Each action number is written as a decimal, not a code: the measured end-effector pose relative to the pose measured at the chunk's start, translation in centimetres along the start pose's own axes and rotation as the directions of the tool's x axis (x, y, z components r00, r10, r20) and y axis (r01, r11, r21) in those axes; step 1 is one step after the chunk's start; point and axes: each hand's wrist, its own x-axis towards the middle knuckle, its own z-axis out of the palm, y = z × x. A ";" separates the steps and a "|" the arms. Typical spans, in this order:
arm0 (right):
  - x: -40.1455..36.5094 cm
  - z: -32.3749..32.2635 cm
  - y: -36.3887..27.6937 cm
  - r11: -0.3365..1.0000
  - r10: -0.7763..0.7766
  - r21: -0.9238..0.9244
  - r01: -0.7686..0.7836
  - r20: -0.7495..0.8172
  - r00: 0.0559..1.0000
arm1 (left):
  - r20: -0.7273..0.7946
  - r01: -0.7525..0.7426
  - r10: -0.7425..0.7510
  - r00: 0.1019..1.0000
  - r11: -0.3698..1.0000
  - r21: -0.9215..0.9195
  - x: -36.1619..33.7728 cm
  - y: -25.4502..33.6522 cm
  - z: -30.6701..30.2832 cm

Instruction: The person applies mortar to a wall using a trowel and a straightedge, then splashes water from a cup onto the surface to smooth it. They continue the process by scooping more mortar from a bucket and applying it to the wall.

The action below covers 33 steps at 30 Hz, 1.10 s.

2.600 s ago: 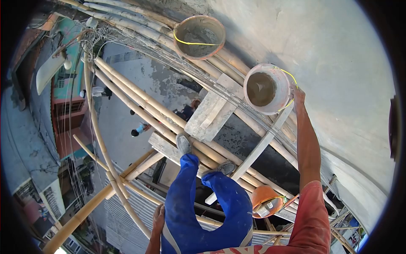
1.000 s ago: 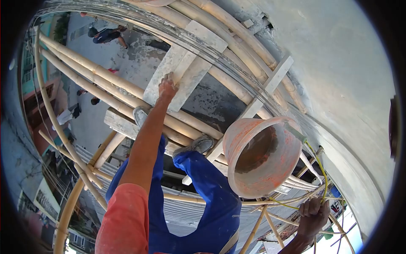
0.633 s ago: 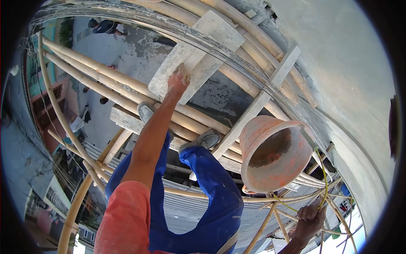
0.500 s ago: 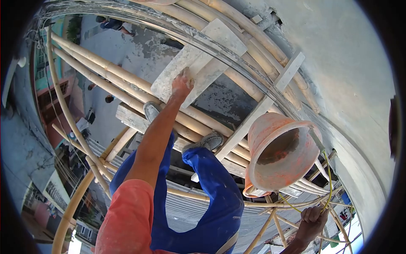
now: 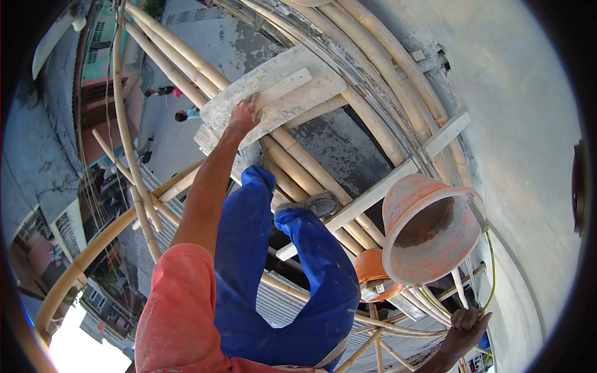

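My left hand [image 5: 247,113] is closed on the raised wooden strip of a large, plaster-smeared flat board [image 5: 292,102]. The board lies over the bamboo poles, just beyond my shoes. Low on the right, my right hand [image 5: 467,323] is closed around a yellow-green rope [image 5: 493,267]. That rope runs up to the rim of a worn, pale orange bucket [image 5: 398,233]. The bucket is tilted, its mouth facing me, with greyish residue inside. A second orange bucket [image 5: 371,267] is partly hidden behind it.
Bamboo poles [image 5: 311,161] and a wooden crosspiece [image 5: 373,193] form the scaffold under my shoes [image 5: 320,204]. A plastered wall [image 5: 516,124] rises on the right. Cables run along the poles. Far below are people [image 5: 186,115] on the ground and corrugated roofing [image 5: 286,304].
My left hand and the board have shifted left across the poles. The view has turned, so the scaffold and bucket appear farther right. The second bucket shows more. My right hand keeps the rope.
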 end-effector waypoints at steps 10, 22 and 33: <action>0.4 1.2 0.4 0.994 0.016 -0.110 -0.014 0.019 1.000 | -0.051 0.306 -0.318 0.947 0.938 -0.165 -12.2 -6.9 -0.4; 0.6 9.3 -1.4 0.984 0.096 -0.144 -0.103 -0.050 0.994 | -0.064 0.526 -0.565 0.823 0.799 -0.292 -19.6 -9.0 7.2; -2.6 12.4 -4.2 0.995 0.035 -0.102 -0.009 0.254 0.967 | 0.290 0.838 -0.787 0.545 0.515 -0.180 -16.8 -3.9 1.4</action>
